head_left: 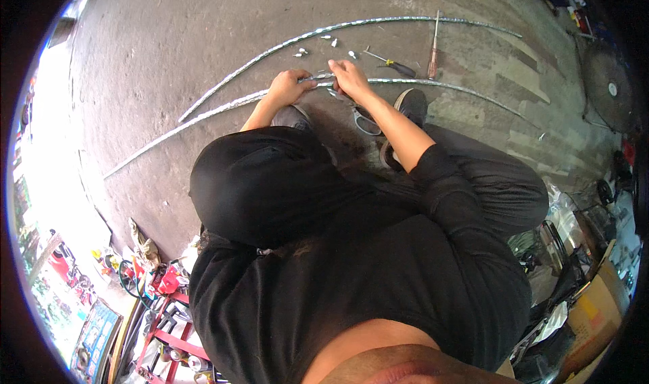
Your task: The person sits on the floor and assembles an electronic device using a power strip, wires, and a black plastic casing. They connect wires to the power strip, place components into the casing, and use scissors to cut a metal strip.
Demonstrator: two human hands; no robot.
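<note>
A long, thin, shiny silver strip [226, 105] lies across the floor in front of my feet. My left hand [289, 86] is closed on its middle part, fingers bent over it. Just to the right, my right hand [350, 81] is closed on the same strip, thumb and fingers pinched together; anything small between the fingertips is too small to make out. Beyond it a second silver strip [270, 51] curves over the floor. Small white pieces [334, 42] lie scattered between the two strips. A tool with grey loop handles [366, 122] is between my shoes, partly hidden by my right forearm.
Right of my hands lie a yellow-and-black screwdriver [400, 67] and a red-handled screwdriver [433, 63], its shaft across the far strip. A round fan [612, 86] stands far right. Cardboard [595, 309] and clutter sit at lower right, a red metal frame [179, 343] at lower left.
</note>
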